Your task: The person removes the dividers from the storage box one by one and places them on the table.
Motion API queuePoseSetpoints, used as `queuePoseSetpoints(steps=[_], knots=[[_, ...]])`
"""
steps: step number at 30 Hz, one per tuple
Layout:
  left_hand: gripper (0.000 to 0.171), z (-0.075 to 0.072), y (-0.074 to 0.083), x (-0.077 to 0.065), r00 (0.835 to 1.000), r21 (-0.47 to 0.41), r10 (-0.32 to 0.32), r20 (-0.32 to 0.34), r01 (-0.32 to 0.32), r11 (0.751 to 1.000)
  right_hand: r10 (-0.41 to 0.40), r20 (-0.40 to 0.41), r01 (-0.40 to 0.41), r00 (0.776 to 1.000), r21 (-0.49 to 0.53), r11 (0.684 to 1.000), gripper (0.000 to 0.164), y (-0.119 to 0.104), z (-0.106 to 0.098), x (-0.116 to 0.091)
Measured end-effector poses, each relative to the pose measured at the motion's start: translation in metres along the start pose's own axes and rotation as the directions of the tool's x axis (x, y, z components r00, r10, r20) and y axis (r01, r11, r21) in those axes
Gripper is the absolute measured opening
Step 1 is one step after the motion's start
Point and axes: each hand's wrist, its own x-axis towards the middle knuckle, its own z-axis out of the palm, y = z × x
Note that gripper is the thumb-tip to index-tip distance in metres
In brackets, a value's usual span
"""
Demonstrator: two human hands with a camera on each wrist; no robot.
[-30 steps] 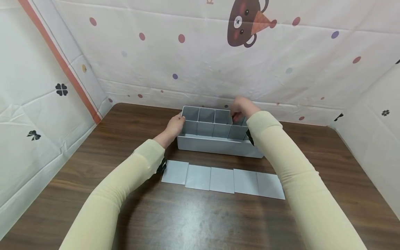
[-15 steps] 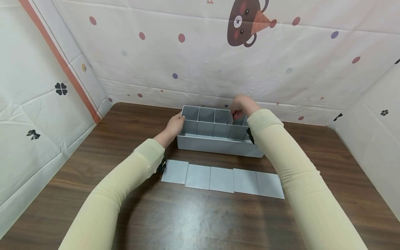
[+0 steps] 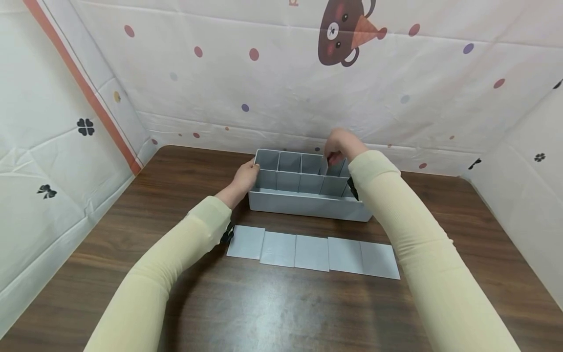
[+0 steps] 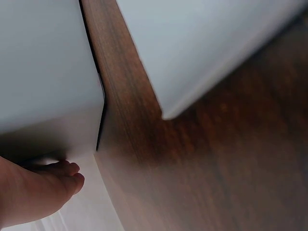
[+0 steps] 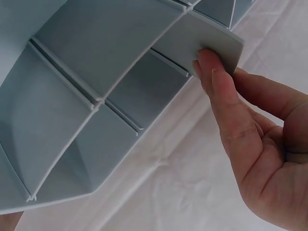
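Note:
A grey divided storage box (image 3: 310,208) stands on the table near the back wall. A long partition and several cross dividers split it into compartments. My left hand (image 3: 244,178) grips its left end, thumb at the rim; the left wrist view shows fingertips (image 4: 72,179) beside the box wall (image 4: 43,57). My right hand (image 3: 344,144) is over the back row, right of centre. Up close, the right wrist view shows that hand (image 5: 250,144) pinching a thin grey divider panel (image 5: 211,41) between thumb and fingers. The panel's edge sticks out past the box's rim, tilted against the other dividers.
Several flat light-grey panels (image 3: 312,253) lie in a row on the brown wooden table (image 3: 264,313), in front of the box. A white patterned cloth (image 3: 281,63) hangs close behind the box and along both sides.
My right hand has risen slightly at the back row, still pinching the divider panel. The left hand, the box and the row of panels have stayed in place.

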Motion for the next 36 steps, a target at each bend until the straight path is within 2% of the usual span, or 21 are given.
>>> queuePoseSetpoints(steps=[17, 36], knots=[[0.055, 0.002, -0.001, 0.001, 1.000, -0.011, -0.002, -0.003, 0.002, 1.000, -0.033, -0.048, 0.032, 0.998, -0.007, 0.999, 0.035, -0.005, -0.010, -0.011], [0.054, -0.001, 0.001, -0.001, 1.000, 0.015, 0.008, 0.001, -0.008, 1.000, -0.011, -0.037, 0.012, 0.999, 0.014, 1.000, 0.037, -0.011, -0.014, -0.019]])
